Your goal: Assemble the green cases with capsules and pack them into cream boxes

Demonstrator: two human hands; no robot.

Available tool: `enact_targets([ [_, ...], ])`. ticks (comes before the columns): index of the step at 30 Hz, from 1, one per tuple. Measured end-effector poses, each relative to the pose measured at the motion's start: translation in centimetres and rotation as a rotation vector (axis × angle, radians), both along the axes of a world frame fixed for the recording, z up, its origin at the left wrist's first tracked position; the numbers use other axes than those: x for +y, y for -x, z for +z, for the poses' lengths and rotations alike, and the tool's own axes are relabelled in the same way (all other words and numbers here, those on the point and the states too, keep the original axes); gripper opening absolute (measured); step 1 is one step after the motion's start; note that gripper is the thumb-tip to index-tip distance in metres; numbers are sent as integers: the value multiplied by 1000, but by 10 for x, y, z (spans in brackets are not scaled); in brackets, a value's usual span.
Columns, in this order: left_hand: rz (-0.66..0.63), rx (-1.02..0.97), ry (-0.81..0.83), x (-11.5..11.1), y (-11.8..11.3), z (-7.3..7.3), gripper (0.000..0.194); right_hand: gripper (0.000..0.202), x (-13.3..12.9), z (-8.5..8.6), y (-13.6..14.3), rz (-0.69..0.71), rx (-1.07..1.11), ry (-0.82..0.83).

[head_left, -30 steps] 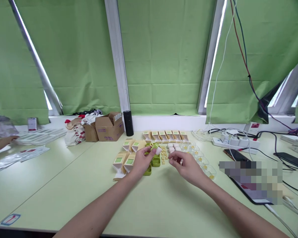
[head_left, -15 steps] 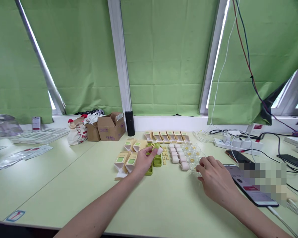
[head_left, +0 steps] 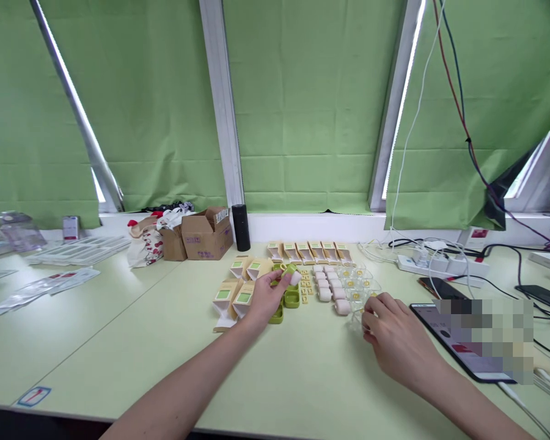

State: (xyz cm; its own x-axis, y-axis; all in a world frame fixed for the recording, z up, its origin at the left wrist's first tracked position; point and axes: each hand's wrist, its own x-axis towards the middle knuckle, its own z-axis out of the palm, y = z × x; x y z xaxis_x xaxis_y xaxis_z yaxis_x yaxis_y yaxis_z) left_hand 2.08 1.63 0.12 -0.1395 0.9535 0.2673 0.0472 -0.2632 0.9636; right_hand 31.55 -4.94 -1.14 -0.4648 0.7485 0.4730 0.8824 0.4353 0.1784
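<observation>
My left hand (head_left: 266,296) is closed, its thumb and fingers pinching a small green plastic piece with a pale pink part (head_left: 295,278) on it. Beneath and beside it are several square green cases (head_left: 292,299), partly covered by the hand. My right hand (head_left: 394,327) has its fingers curled together around a clear plastic piece (head_left: 356,319), whose far end is hidden by the fingers. Just beyond are rows of clear plastic cups (head_left: 356,296) with yellow centres. Pale pink rounded blocks (head_left: 342,307) stand in two columns, next to small yellow clips (head_left: 305,291).
Open paper boxes with green labels (head_left: 222,295) stand left of the green cases; another row of boxes (head_left: 304,253) lies behind. A phone (head_left: 462,348), a power strip (head_left: 444,267) and cables are at right. A cardboard box (head_left: 205,237) and black cylinder (head_left: 241,228) stand at back.
My right hand has lowered slightly and turned, and the clear piece shows nearer the front of the cups. My left hand keeps its pinch in nearly the same place. The view has shifted slightly.
</observation>
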Motion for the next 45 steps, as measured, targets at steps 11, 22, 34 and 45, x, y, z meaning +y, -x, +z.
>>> enact_targets([
  [11, 17, 14, -37, 4, 2, -2, 62, 24, 9, 5, 77, 228, 135, 245],
  [22, 44, 98, -46, 8, 5, -5, 66, 41, 31, -14, 66, 231, 717, 600],
  [34, 88, -65, -61, 11, 8, -4, 70, 27, 84, 13, 104, 749, 2012, 1192],
  [45, 89, -27, -77, 15, 8, -10, 68, 42, 81, -11, 111, 630, 2046, 1099],
])
